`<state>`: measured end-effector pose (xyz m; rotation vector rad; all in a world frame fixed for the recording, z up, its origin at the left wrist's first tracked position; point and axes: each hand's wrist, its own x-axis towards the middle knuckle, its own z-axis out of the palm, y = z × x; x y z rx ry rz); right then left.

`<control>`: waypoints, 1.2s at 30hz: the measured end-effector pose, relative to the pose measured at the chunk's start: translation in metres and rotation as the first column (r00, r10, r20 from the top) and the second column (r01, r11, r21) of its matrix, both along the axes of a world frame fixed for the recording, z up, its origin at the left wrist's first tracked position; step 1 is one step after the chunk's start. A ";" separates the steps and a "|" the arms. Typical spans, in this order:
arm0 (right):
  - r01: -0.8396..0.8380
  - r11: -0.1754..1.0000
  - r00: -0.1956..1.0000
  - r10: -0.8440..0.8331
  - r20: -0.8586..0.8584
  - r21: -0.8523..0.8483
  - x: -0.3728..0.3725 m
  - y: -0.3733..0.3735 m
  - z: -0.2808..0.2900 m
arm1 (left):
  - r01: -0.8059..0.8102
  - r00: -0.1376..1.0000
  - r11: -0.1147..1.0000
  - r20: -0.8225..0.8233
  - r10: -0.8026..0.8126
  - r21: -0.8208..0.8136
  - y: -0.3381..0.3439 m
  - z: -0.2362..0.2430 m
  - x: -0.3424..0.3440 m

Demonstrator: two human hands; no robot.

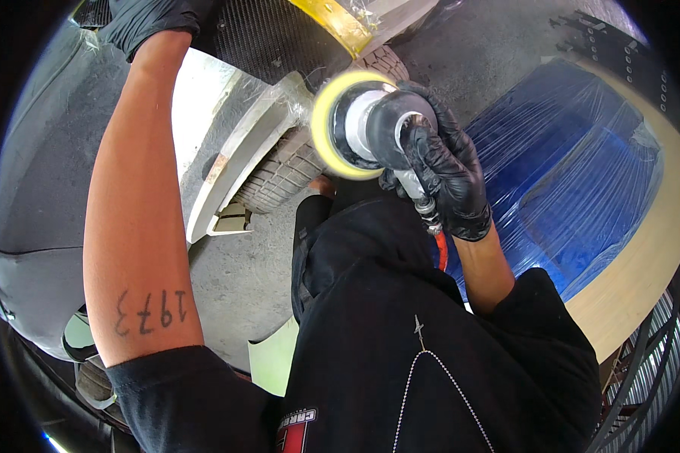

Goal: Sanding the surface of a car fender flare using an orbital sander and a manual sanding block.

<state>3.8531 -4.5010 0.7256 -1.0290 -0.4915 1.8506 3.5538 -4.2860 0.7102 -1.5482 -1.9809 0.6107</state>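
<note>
My right hand [457, 174], in a black glove, grips an air-powered orbital sander [378, 124]. Its round disc has a yellow edge and is tilted up on its side, apart from any panel as far as I can see. A red air hose [441, 251] runs from the tool's handle down beside my shirt. My left hand [155, 23], also gloved in black, reaches to the top left over the car. The picture's edge cuts off its fingers, so their shape is hidden. Below it lies a car body panel [204, 90], part white and part dull grey.
A car tire [279, 170] sits beneath the panel's edge. Yellow-edged trim [332, 23] and a dark ribbed surface [253, 38] are at the top. To the right lies a blue panel [567, 174] under clear plastic film, on a beige surface [627, 294]. Grey concrete floor [238, 302] shows between.
</note>
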 end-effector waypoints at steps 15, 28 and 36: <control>0.048 0.998 0.999 -0.048 -0.017 0.030 -0.009 0.002 -0.007 | 0.050 0.998 0.996 0.026 -0.052 0.067 -0.003 0.005 0.002; 0.040 0.999 0.997 -0.041 -0.061 -0.030 -0.007 0.003 -0.004 | 0.052 0.998 0.996 0.039 -0.055 0.077 -0.005 0.005 -0.002; 0.043 0.995 0.996 -0.050 0.069 0.095 0.001 0.001 -0.007 | 0.057 0.997 0.995 0.048 -0.061 0.081 0.002 0.002 -0.005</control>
